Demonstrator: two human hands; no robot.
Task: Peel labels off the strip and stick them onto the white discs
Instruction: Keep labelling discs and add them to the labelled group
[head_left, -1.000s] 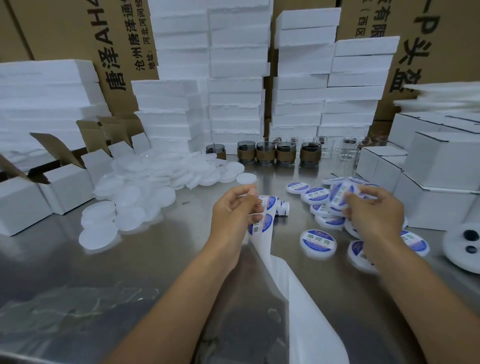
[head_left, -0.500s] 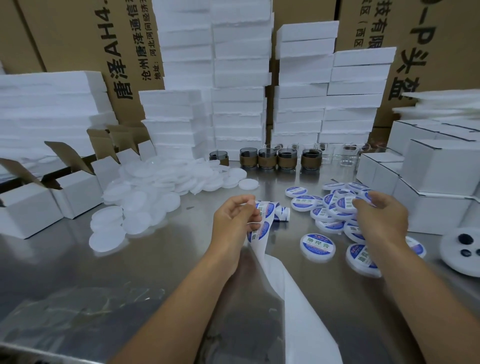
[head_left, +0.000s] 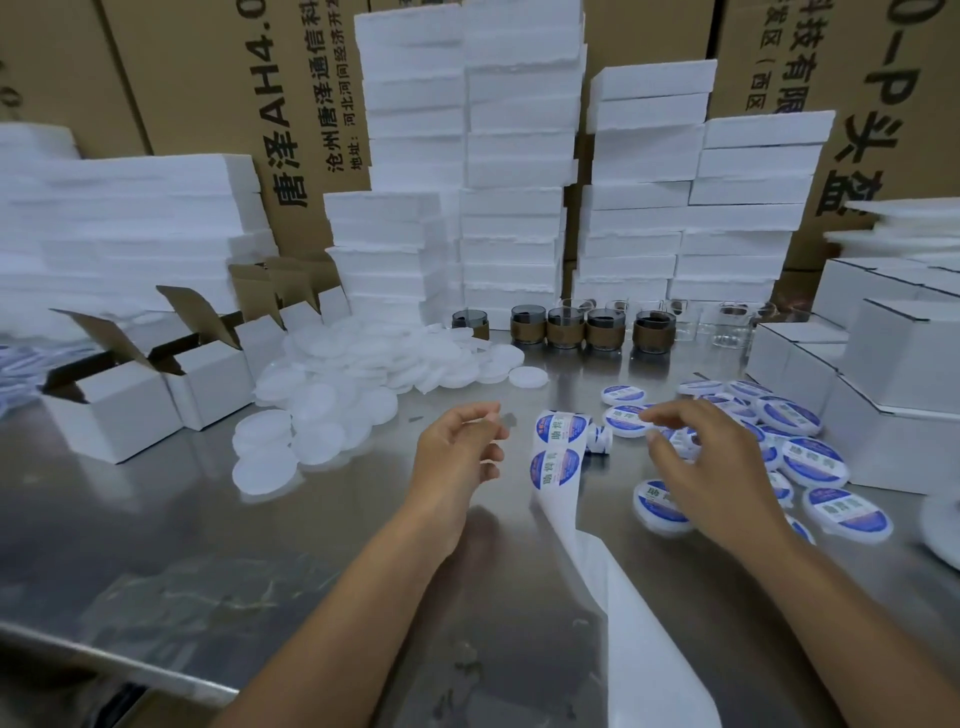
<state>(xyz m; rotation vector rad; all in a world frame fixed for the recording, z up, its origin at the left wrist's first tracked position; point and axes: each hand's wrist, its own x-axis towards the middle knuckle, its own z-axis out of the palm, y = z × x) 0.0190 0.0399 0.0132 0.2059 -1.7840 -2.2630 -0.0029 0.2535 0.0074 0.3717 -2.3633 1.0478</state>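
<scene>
The label strip (head_left: 556, 452) lies at the centre of the frame between your two hands, its printed end rising off the steel table (head_left: 156, 519) and its bare backing tail (head_left: 639, 623) running down to the lower right. Treat it as thin paper: nearly weightless, floppy, easy to crease, and likely to slide on the polished metal unless something pins it. The nearest label (head_left: 554, 467) is a round blue-and-white sticker. Judging by its shape, your best hold is a fingernail under its edge where the backing bends, then a light pinch at the rim so the glue side touches nothing.

The white discs (head_left: 358, 395) are heaped at centre left, with one lone disc (head_left: 527, 376) nearest the strip. They look light, stiff and smooth, so take one by its edge and press the label down flat from the middle outward. The labelled discs (head_left: 813, 457) are spread at centre right.

Your left hand (head_left: 457, 447) hovers just left of the strip, fingers loosely curled and gripping nothing. Your right hand (head_left: 711, 467) hangs over the labelled discs, fingers relaxed and, as far as shows, empty.

Small white boxes (head_left: 202, 384), glass cups (head_left: 566, 327) and foam slabs (head_left: 514, 218) stand behind.
</scene>
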